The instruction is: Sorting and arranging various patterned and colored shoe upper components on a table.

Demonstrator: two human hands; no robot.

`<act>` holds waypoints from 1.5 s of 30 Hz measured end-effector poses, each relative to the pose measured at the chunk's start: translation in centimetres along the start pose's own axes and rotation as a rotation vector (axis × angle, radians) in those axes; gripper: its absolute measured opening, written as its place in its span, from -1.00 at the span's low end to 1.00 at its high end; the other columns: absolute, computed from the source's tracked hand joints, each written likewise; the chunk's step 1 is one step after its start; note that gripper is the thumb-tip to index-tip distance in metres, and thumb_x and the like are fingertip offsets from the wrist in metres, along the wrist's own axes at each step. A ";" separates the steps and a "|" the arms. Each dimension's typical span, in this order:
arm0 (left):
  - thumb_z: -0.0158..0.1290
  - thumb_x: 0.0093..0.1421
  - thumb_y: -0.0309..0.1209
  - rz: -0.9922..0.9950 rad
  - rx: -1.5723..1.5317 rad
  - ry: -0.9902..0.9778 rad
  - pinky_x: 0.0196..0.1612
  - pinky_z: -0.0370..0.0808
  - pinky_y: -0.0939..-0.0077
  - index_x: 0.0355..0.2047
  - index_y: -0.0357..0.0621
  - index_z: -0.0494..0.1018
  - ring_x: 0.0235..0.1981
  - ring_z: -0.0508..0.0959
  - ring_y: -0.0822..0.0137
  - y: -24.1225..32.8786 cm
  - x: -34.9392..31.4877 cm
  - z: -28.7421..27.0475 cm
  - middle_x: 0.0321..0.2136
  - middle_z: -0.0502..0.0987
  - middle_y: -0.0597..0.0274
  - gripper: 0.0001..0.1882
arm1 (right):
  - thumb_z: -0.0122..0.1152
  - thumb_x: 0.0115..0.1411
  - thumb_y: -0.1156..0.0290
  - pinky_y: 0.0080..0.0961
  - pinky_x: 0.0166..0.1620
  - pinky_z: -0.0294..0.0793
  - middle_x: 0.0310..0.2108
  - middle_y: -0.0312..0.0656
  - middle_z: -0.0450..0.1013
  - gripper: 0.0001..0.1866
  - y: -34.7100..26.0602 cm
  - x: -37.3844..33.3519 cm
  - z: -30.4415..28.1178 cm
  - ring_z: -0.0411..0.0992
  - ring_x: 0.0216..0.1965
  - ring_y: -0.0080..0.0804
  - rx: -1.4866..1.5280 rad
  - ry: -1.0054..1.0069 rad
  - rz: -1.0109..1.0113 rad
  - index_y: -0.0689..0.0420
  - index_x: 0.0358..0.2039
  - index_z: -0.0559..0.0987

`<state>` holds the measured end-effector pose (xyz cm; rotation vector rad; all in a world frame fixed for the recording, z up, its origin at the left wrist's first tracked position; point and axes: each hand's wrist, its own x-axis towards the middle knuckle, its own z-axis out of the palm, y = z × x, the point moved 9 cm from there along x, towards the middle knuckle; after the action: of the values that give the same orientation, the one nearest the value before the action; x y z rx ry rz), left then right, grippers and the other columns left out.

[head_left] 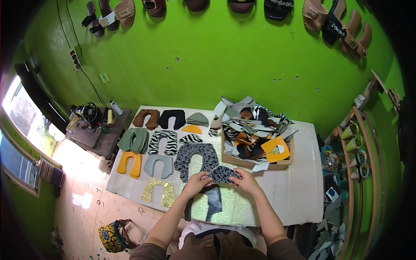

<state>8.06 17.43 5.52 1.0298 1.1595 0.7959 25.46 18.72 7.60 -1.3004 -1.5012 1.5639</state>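
Between my two hands is a half-round piece of black-and-white patterned material [223,174], held above the table near its front edge. My left hand [198,183] pinches its left end, and my right hand [245,180] grips the right end. Just beyond lies a large U-shaped piece [207,151] in the same pattern. Nearer me, a dark shiny cut-out piece [214,203] rests partly under my hands. To the left are U-shaped pieces in zebra stripes [163,142], pale grey [158,167], yellow [128,164] and glittery gold [157,193].
A cardboard box [256,164] heaped with material scraps takes up the table's back right. Further U-shaped pieces, brown [146,118] and black [172,119], lie at the back left. A sewing machine [89,113] stands left of the table, a wooden shoe rack [366,147] on the right.
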 end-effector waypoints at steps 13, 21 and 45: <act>-0.05 0.13 -0.60 -0.057 -0.167 0.110 -0.31 0.49 0.68 -0.21 -0.40 0.32 -0.38 0.53 0.36 -5.3 -3.4 -12.6 -0.43 0.45 0.13 -0.80 | 0.12 0.07 0.56 -0.71 -0.43 0.40 -0.44 -0.23 0.43 -0.77 5.4 3.7 10.2 0.42 -0.46 -0.59 0.181 0.163 0.026 0.32 -0.23 0.42; 0.02 0.08 -0.52 0.046 0.193 0.115 -0.31 0.47 0.57 -0.19 -0.32 0.35 -0.35 0.52 0.31 -5.4 -5.0 -17.4 -0.41 0.46 0.09 -0.74 | 0.12 0.08 0.50 -0.67 -0.42 0.40 -0.46 -0.24 0.43 -0.74 6.3 3.8 14.4 0.41 -0.48 -0.59 0.150 0.258 0.053 0.29 -0.20 0.44; -0.04 -0.02 -0.54 0.377 1.167 0.597 -0.01 0.25 0.23 -0.06 -0.25 0.27 -0.04 0.28 -0.06 -2.9 -10.6 -20.9 -0.06 0.25 -0.10 -0.56 | 0.05 0.12 0.54 -0.66 -0.34 0.44 -0.40 -0.25 0.41 -0.72 8.3 3.3 17.0 0.39 -0.45 -0.59 0.313 0.336 0.185 0.30 -0.13 0.40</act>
<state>-14.82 11.51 4.91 2.0972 2.0726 0.7099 10.35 14.00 -3.25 -1.4577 -0.9132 1.5256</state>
